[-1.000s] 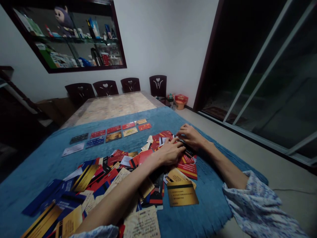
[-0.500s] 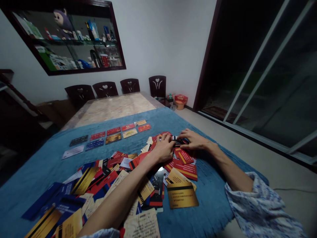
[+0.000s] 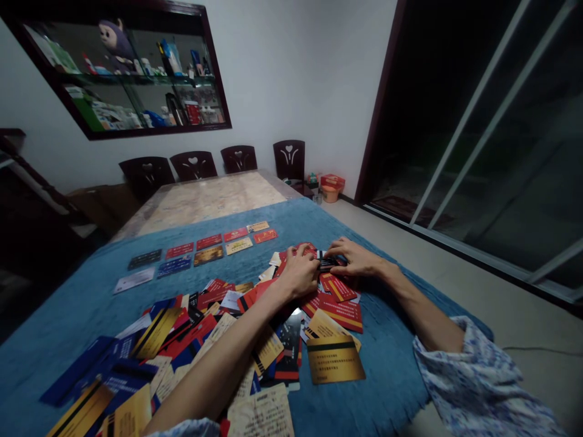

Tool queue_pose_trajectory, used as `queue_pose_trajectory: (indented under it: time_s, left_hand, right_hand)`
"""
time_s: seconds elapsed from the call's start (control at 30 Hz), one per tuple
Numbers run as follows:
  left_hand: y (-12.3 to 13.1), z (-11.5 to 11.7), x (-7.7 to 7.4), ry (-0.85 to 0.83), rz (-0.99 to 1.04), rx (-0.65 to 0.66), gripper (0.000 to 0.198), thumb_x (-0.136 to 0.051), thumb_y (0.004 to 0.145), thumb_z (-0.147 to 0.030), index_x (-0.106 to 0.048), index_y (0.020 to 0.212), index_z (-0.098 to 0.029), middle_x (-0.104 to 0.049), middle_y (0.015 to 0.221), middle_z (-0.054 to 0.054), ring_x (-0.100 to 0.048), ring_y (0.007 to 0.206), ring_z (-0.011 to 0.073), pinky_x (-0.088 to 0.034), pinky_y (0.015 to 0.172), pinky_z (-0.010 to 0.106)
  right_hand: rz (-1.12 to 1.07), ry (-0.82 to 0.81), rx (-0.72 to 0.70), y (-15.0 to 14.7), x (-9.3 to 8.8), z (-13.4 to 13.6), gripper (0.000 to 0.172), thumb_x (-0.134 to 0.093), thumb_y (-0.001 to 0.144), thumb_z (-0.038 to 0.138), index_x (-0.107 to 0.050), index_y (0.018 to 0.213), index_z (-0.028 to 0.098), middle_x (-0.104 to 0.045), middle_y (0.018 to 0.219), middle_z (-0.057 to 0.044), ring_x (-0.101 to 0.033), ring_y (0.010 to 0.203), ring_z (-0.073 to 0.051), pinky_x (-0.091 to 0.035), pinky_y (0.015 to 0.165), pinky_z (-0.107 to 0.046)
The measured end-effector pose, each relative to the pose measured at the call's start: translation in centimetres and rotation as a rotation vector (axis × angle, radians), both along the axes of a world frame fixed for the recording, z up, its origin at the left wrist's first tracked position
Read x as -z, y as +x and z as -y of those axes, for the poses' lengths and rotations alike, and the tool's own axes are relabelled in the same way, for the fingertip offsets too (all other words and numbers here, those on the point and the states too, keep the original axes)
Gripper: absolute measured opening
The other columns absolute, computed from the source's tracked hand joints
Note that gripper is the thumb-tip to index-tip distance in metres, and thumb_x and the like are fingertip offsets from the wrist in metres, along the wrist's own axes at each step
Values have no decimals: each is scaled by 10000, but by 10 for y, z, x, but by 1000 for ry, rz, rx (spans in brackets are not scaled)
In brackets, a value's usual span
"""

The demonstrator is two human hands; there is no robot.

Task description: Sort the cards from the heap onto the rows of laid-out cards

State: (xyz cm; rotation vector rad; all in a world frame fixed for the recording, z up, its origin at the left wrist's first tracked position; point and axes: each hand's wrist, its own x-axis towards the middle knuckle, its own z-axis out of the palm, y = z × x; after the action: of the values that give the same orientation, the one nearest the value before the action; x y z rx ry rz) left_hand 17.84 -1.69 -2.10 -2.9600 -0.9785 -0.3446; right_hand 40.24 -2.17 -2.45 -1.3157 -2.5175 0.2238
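A large loose heap of plastic cards [image 3: 200, 337], red, blue, gold and black, covers the near part of a blue cloth [image 3: 91, 291]. Both hands work at the heap's far right end. My left hand [image 3: 298, 273] has its fingers curled and pinches the left end of a dark card [image 3: 328, 262]. My right hand [image 3: 355, 258] pinches the same card's right end, fingers bent over it. Red cards [image 3: 339, 291] lie just under the hands. Farther back, two neat rows of single cards [image 3: 204, 246] lie on the cloth.
Beyond the cloth the bare marble tabletop [image 3: 209, 197] runs to several dark chairs [image 3: 195, 162] by the wall. A glass-fronted wall cabinet [image 3: 122, 67] hangs above. At right are tiled floor, small tubs [image 3: 331, 185] and dark sliding glass doors [image 3: 492, 139].
The left hand went from lying flat on the cards to curling up. Both hands drew together on the dark card and lifted its ends slightly.
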Motion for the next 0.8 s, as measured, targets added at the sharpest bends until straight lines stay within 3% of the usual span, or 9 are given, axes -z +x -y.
queue_pose_trajectory:
  time_s: [0.33, 0.6, 0.8]
  left_hand:
    - [-5, -8, -6, 0, 151, -89, 265, -464, 932, -177, -725, 972, -204, -741, 1062, 93, -491, 1165, 286, -356, 952, 497]
    - [-6, -9, -2, -33, 236, -189, 492, -491, 832, -59, -597, 1283, -223, -703, 1214, 87, -521, 1118, 277, -397, 913, 453]
    - [-6, -6, -1, -17, 182, -229, 443, -501, 829, -63, -568, 1240, -214, -713, 1121, 103, -542, 1070, 282, -399, 895, 428]
  right_hand:
    - [-153, 49, 26, 0, 3, -3, 254, -545, 860, 224, -768, 982, 209, -684, 866, -86, -556, 937, -239, -478, 848, -374]
    - [-187, 112, 136, -3, 15, -9, 344, -543, 867, 199, -655, 1192, 191, -621, 959, -81, -582, 828, -188, -472, 799, -315]
    - [-126, 157, 189, -9, 17, -7, 337, -558, 863, 192, -601, 1196, 209, -606, 902, -53, -563, 785, -178, -435, 754, -285]
